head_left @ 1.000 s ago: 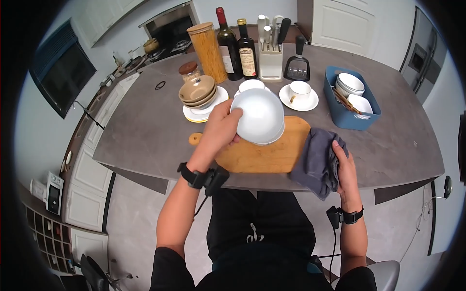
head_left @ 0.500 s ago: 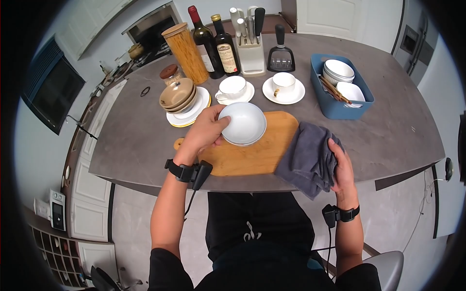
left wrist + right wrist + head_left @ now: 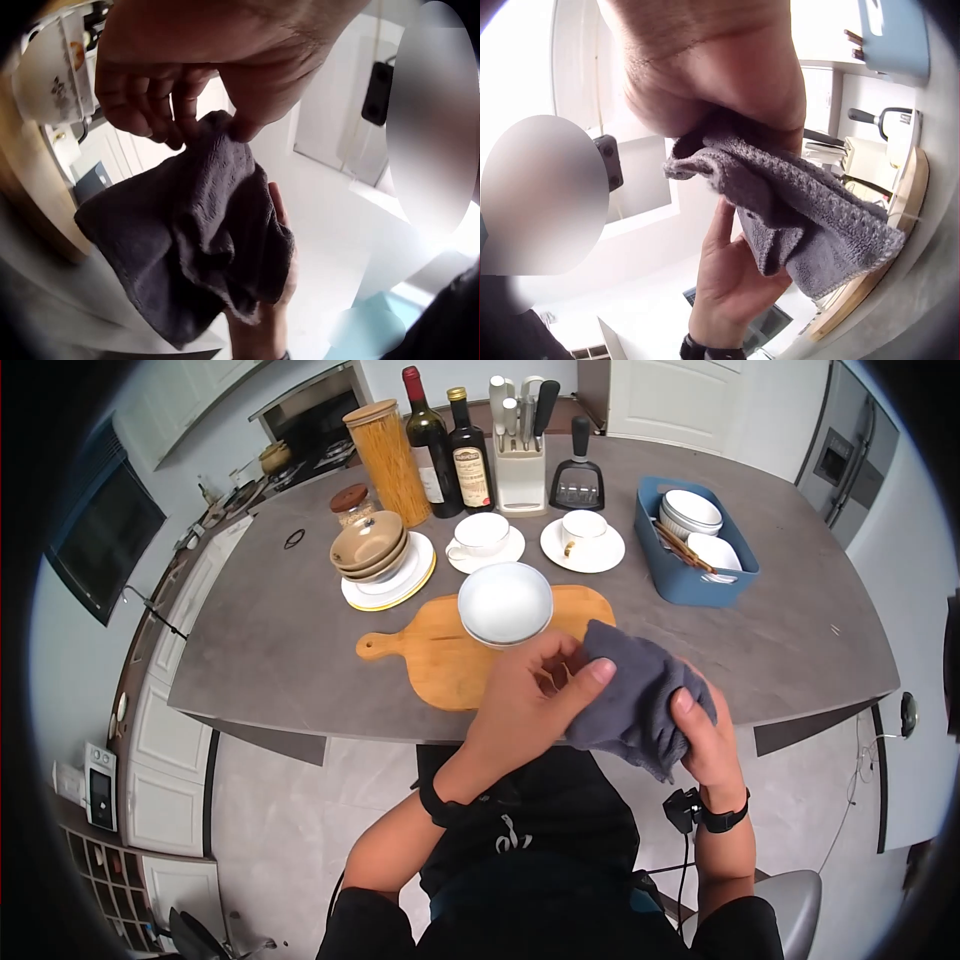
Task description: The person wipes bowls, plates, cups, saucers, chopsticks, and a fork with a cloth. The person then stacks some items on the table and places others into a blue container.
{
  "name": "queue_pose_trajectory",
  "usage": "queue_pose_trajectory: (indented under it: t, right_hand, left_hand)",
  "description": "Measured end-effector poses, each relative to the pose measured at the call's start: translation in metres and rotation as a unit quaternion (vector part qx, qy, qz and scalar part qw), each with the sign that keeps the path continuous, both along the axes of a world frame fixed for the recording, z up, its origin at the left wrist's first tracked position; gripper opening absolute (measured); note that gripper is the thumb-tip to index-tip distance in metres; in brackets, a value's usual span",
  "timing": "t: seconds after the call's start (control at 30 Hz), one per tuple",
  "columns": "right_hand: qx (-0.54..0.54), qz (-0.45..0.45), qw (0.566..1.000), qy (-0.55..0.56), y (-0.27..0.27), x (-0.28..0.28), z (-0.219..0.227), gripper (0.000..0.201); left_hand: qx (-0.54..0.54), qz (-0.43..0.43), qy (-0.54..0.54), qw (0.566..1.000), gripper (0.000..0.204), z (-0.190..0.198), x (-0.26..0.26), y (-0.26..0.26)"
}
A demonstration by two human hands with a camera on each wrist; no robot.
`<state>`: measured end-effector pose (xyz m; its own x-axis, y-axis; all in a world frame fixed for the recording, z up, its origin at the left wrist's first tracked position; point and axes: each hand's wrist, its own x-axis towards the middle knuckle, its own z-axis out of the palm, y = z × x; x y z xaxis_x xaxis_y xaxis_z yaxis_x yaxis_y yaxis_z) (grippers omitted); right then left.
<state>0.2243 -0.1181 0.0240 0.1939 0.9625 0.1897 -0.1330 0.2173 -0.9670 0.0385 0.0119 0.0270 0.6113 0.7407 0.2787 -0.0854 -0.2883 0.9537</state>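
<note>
Both hands meet at a dark grey cloth point(image 3: 635, 695) in front of the cutting board's right end. My left hand point(image 3: 530, 705) pinches the cloth's upper edge between thumb and fingers, as the left wrist view shows at the cloth's peak point(image 3: 217, 142). The right hand point(image 3: 712, 735) grips the cloth's right side, thumb on top; its fingers are mostly hidden behind the fabric point(image 3: 780, 202). Light bowls point(image 3: 505, 603), one in another, rest on the wooden board point(image 3: 440, 660), just beyond my left hand and touched by neither hand.
Brown bowls point(image 3: 368, 544) sit on plates point(image 3: 415, 575) at left. Two white cups point(image 3: 481, 533) point(image 3: 583, 528) stand on saucers. Behind are a pasta jar point(image 3: 388, 465), bottles point(image 3: 470, 465) and a knife block point(image 3: 521, 480). A blue basket point(image 3: 690, 585) holds bowls at right.
My left hand has let go of the light bowls, which now rest on the board, and has moved right to the cloth. The right hand still holds the cloth, now lifted and bunched.
</note>
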Motion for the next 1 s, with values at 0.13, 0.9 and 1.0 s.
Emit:
queue_pose_trajectory:
  t: [0.13,0.9,1.0]
  right_hand:
    - [0.03,-0.006,0.986,-0.165,-0.006,-0.011,0.024,0.054]
    - [0.023,-0.065,0.98,-0.185,-0.018,0.015,0.027,0.041]
    - [0.065,0.018,0.978,0.196,-0.01,0.014,-0.004,0.065]
  left_hand:
    - [-0.031,-0.004,-0.086,0.996,0.022,-0.003,-0.012,-0.007]
    - [-0.109,-0.089,-0.201,0.969,0.023,0.001,-0.028,-0.013]
    - [-0.092,-0.064,-0.199,0.974,0.018,0.015,-0.014,-0.028]
